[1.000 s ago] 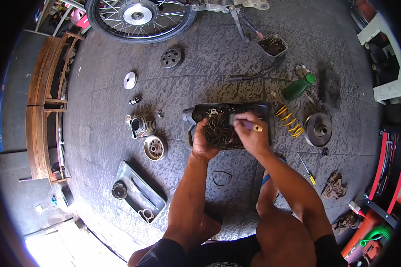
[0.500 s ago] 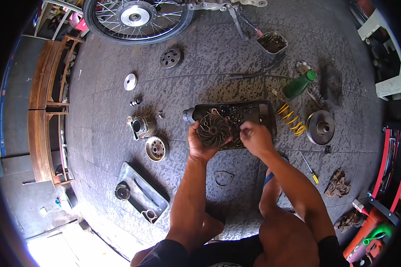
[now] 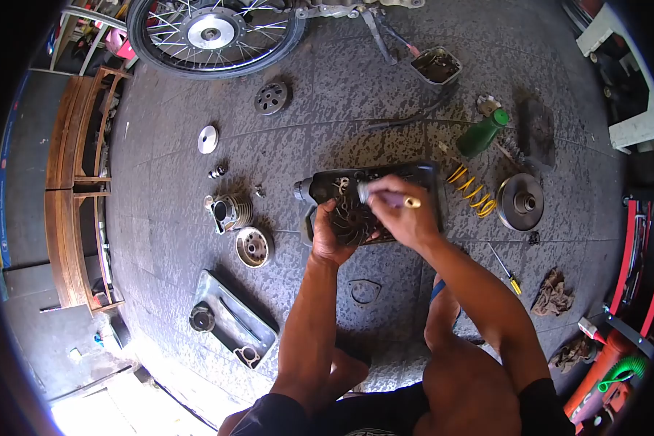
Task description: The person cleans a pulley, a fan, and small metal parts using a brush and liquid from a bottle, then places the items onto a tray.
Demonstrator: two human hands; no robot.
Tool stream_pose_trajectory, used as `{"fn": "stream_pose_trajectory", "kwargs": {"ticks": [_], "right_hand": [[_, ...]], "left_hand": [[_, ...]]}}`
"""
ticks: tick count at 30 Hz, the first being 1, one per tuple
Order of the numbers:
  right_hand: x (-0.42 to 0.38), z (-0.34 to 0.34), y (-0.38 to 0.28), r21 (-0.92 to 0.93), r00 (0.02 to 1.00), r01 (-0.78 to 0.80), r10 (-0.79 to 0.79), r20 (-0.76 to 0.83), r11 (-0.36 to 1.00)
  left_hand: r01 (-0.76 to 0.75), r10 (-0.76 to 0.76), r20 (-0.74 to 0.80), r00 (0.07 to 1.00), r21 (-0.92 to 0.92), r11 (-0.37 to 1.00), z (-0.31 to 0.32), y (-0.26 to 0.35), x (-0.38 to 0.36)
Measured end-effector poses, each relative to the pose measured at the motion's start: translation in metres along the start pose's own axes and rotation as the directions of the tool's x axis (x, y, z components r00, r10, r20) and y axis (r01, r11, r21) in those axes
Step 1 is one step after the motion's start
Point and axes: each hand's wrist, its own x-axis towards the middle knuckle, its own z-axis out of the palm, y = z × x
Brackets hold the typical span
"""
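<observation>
My left hand (image 3: 330,237) is closed around a dark finned fan wheel (image 3: 352,218), thumb at its left side and fingertips showing at its lower right. Over the wheel's upper right edge, my right hand (image 3: 413,222) grips a paintbrush (image 3: 394,198). The brush's pale head points left and is blurred by motion, while its gold-coloured handle end sticks out to the right. Both hands are above a black tray (image 3: 427,174) holding small dark parts, partly hidden by the hands. A thin metal gasket (image 3: 365,292) lies on the floor below them.
An engine cylinder (image 3: 231,212), flywheel (image 3: 254,247) and grey tray (image 3: 265,341) lie left. On the right are a green bottle (image 3: 481,136), yellow spring (image 3: 474,192), pulley (image 3: 519,202), screwdriver (image 3: 507,270) and rag (image 3: 552,292). A spoked wheel (image 3: 211,33) stands at the far side.
My right hand has moved up and left over the fan wheel, and the paintbrush in it now shows clearly. The left hand still holds the fan wheel, slightly lower.
</observation>
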Motion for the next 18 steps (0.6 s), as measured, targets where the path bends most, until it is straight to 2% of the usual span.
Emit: {"fn": "stream_pose_trajectory", "kwargs": {"ticks": [1, 2, 3, 5, 6, 7, 9, 10, 11, 12, 13, 15, 16, 17, 18], "right_hand": [[-0.004, 0.001, 0.001, 0.008, 0.994, -0.031, 0.030, 0.106, 0.999], [-0.009, 0.002, 0.003, -0.038, 0.979, 0.014, -0.006, 0.206, 0.999], [-0.007, 0.001, 0.006, -0.042, 0.979, 0.016, -0.007, 0.203, 0.999], [-0.003, -0.001, 0.010, 0.086, 0.996, -0.092, 0.091, 0.026, 0.992], [0.002, -0.005, 0.016, -0.164, 0.992, 0.012, -0.033, -0.125, 0.986], [0.004, -0.007, 0.024, -0.128, 0.973, 0.017, -0.046, -0.226, 0.992], [-0.005, -0.008, 0.034, -0.286, 0.969, -0.070, -0.003, -0.247, 0.956], [-0.013, -0.003, 0.032, -0.284, 0.968, -0.071, -0.003, -0.252, 0.956], [-0.022, 0.005, 0.029, -0.056, 0.988, -0.057, 0.048, -0.144, 0.997], [-0.027, 0.012, 0.025, 0.174, 0.997, -0.065, 0.070, -0.024, 0.983], [-0.028, 0.017, 0.023, 0.360, 0.969, -0.246, 0.236, 0.074, 0.900], [-0.024, 0.009, 0.034, 0.401, 0.952, -0.283, 0.306, 0.006, 0.871], [-0.019, 0.002, 0.038, 0.171, 0.963, -0.206, 0.230, -0.139, 0.964], [-0.014, -0.004, 0.051, -0.037, 0.965, -0.091, 0.079, -0.249, 0.995], [-0.016, -0.014, 0.062, -0.273, 0.968, -0.119, 0.051, -0.244, 0.955]], "left_hand": [[-0.019, 0.019, -0.040, 0.999, 0.006, 1.000, -0.001, -0.001, 0.002], [-0.097, 0.098, -0.049, 0.994, 0.026, 0.995, 0.000, -0.002, 0.007], [-0.096, 0.097, -0.043, 0.994, 0.025, 0.995, -0.002, -0.001, 0.008], [-0.047, 0.047, -0.001, 0.999, -0.080, 0.996, -0.001, 0.002, -0.001], [-0.034, 0.039, 0.079, 0.996, -0.071, 0.997, -0.002, 0.001, -0.002], [-0.034, 0.039, 0.074, 0.997, -0.069, 0.997, -0.001, 0.000, -0.004], [-0.098, 0.104, 0.076, 0.992, -0.087, 0.991, 0.006, -0.001, -0.003], [-0.120, 0.126, 0.060, 0.990, -0.082, 0.989, 0.000, -0.003, 0.001], [-0.116, 0.121, 0.061, 0.991, -0.081, 0.990, -0.002, -0.005, 0.005], [-0.173, 0.176, 0.030, 0.984, -0.074, 0.982, -0.004, -0.009, 0.009], [-0.231, 0.231, -0.003, 0.973, -0.066, 0.971, -0.004, -0.012, 0.011], [-0.217, 0.220, 0.025, 0.975, -0.089, 0.972, -0.008, -0.012, 0.006], [-0.224, 0.228, 0.022, 0.973, -0.102, 0.969, -0.005, -0.010, 0.002], [-0.233, 0.236, 0.020, 0.971, -0.116, 0.966, -0.004, -0.009, 0.000], [-0.226, 0.235, 0.063, 0.970, -0.115, 0.967, -0.008, -0.007, -0.001]]}}
